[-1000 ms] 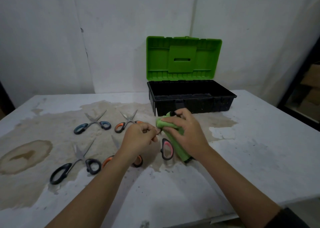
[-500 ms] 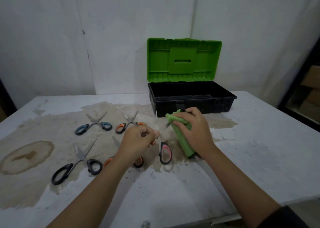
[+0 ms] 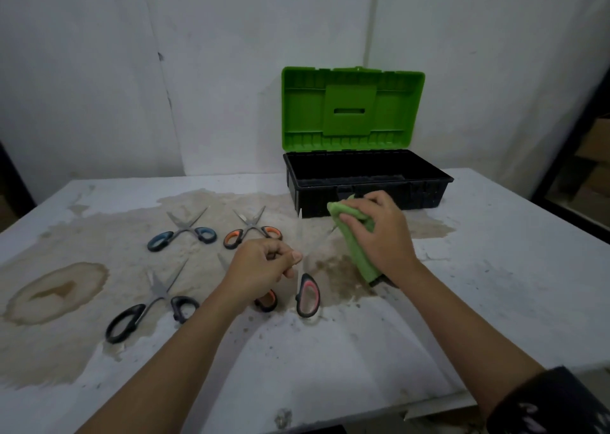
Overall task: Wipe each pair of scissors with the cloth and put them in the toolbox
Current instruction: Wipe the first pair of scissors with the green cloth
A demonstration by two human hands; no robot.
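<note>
Left hand curled, gripping the pink-handled scissors near the pivot, blades spread apart. Right hand clenched the green cloth round one blade. Scissors were over the stained surface, just in front of the open toolbox. Other scissors lay to the left.

I work at a white table with a scuffed, speckled surface. A wide brown stain covers its left half, and a darker ring-shaped patch lies near the left edge. Behind the far edge stands a plain white wall. A vertical seam runs down the wall, right of centre. At far right, a dark frame borders an opening with cardboard boxes inside. The light is dim and even.
</note>
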